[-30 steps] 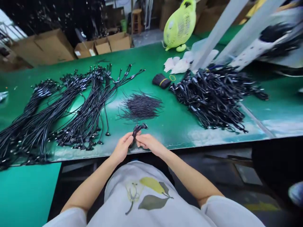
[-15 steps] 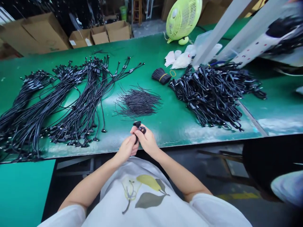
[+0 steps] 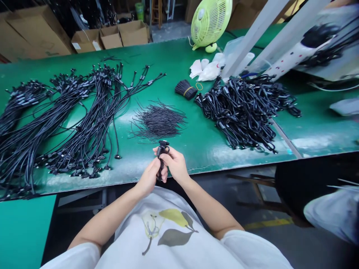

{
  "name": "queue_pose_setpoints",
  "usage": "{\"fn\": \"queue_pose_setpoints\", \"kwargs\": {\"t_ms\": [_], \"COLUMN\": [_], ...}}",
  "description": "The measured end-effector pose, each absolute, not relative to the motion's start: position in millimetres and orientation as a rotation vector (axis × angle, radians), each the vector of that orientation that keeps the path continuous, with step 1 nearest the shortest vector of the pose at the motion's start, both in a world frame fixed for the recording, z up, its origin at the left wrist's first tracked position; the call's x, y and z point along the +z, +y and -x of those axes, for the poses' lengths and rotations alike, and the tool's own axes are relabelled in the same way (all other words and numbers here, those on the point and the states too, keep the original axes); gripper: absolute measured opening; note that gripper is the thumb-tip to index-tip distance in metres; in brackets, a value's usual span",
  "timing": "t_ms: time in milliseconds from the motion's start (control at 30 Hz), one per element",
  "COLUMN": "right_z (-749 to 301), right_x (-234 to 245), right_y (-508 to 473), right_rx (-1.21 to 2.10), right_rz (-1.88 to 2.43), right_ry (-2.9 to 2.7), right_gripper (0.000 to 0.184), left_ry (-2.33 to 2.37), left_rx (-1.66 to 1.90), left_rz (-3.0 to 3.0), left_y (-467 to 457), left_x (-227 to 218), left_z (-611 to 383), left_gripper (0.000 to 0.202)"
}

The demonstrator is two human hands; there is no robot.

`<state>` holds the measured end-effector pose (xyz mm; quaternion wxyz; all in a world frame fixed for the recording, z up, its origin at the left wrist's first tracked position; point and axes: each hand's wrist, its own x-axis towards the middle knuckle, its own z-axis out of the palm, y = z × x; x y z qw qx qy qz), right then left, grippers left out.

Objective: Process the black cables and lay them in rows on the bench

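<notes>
Near the table's front edge, my left hand (image 3: 150,175) and my right hand (image 3: 175,162) meet around one folded black cable (image 3: 160,150). Both hands are closed on it, the right a little higher than the left. A dark connector and a small loop stick up above my fingers; the rest of the bundle shows partly between my palms. Just beyond my hands lies a loose pile of thin black ties (image 3: 161,121). Left of it, long black cables (image 3: 98,112) are spread out in several bunches. Folded, bundled cables (image 3: 244,108) are heaped on the right.
A tie bundle with a yellow band (image 3: 185,89) lies behind the loose pile. A green fan (image 3: 210,24), crumpled white paper (image 3: 207,70) and slanted metal posts (image 3: 246,41) stand farther back. Cardboard boxes (image 3: 110,37) line the far side. Another person's sleeve (image 3: 333,209) shows at right.
The bundled cable in my hands has turned more upright, and more of it shows above and between my fingers. The whole view has shifted slightly, with the table contents now farther left.
</notes>
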<state>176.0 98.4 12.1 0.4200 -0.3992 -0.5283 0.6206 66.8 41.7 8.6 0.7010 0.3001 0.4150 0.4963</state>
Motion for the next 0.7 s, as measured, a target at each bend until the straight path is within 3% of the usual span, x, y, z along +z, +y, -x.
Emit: {"fn": "queue_pose_setpoints", "kwargs": {"t_ms": [133,333,433,533,600,700], "right_z": [-172.4,-181.9,-243.4,-337.7,-390.7,-429.1], "right_x": [4.5,-13.9,-1.1,38.4,63.0,75.7], "right_y": [98.7,105.2,150.6,215.7,259.9,312.7], "right_rx": [1.523,1.675,1.204,0.617,0.220,-0.152], "right_rz": [1.042,0.953,1.326,1.668,1.846,2.191], "right_ry": [-1.225,-1.187,-1.374,-1.335,-1.348,-1.571], "right_gripper": [0.024,0.038,0.045,0.040,0.047,0.051], "left_ry": [0.979,1.267,1.349,1.541,1.619,1.612], "left_rx": [1.071,0.858,0.833,0.818,0.785,0.760], "left_rz": [-0.767,-1.079,-1.304,-1.368,-1.459,-1.657], "left_y": [41.4,39.5,37.4,34.5,32.1,31.2], "left_x": [-0.2,-11.2,-20.6,-35.4,-43.3,-48.7], "left_z": [-71.4,-59.3,-38.6,-17.5,-10.6,-10.8], "left_gripper": [0.043,0.040,0.041,0.041,0.038,0.032]}}
